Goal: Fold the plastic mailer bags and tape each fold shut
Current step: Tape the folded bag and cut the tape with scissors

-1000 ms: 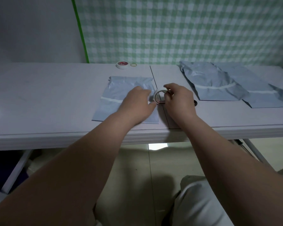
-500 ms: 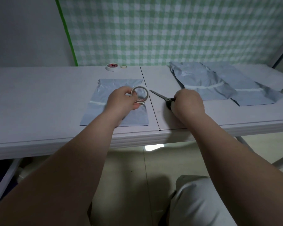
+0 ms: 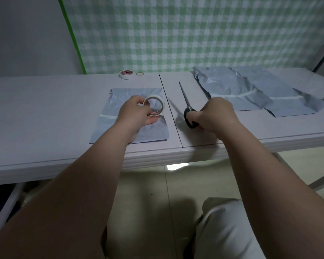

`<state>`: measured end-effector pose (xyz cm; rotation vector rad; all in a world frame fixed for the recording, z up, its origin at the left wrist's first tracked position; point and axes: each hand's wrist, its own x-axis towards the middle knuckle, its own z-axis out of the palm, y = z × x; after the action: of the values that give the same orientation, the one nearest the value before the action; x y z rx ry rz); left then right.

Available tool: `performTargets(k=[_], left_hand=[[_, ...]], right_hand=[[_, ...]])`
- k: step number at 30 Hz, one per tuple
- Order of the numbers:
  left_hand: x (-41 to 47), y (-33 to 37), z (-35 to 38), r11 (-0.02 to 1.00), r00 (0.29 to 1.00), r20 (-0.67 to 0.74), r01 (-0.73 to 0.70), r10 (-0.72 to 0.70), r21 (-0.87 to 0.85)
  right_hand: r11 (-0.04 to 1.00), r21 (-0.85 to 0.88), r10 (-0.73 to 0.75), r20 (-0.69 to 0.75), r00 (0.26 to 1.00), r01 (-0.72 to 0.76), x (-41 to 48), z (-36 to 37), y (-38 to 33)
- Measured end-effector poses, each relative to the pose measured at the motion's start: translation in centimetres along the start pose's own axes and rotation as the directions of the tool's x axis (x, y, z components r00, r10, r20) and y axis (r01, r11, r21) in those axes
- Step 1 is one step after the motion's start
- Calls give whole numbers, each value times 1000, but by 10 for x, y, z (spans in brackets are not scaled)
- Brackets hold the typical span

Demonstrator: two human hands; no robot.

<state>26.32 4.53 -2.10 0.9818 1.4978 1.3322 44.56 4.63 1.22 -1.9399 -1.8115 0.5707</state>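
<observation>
The white table (image 3: pixel 45 109) stood before a checked curtain (image 3: pixel 195 34). Overlapped mailer bags (image 3: pixel 232 86) lay at its right, and a single mailer bag (image 3: pixel 131 133) lay flat beneath the left hand (image 3: pixel 137 113), whose fingers curled round an upright tape roll (image 3: pixel 154 107). The right hand (image 3: pixel 217 114) gripped the scissors (image 3: pixel 185 98) by the handle, blades pointing away. A spare tape roll (image 3: pixel 126 74) sat farther back.

Tape (image 3: pixel 162 106) in the left grip (image 3: pixel 137 114), mailer (image 3: pixel 153 131) beneath it; scissors (image 3: pixel 186 99) in the right grip (image 3: pixel 219 114), blades pointing away.
</observation>
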Motion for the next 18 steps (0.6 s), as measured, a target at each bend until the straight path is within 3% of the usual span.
performTargets(k=[1,3,5,13,18], left_hand=[[0,0,-1,1000,1000,10,6,-6,-5],[0,1,-2,1000,999,34,16,-16,-8],[0,1,-3,1000,998,55,24,-23,-13],[-3,4,-3,998,997,64,37,-34,-43],[-4,6,-3,996,995,79,61,-56,-70]], right_hand=[[981,192,21,48,999,-30,-3,2,2],[808,561,64,222,973,-182,-14,7,3],[629,713,54,357,932,-310,-26,13,5],[244,768,-101,628,772,-593,-67,22,0],[191,759,-136,649,749,-623,-77,26,4]])
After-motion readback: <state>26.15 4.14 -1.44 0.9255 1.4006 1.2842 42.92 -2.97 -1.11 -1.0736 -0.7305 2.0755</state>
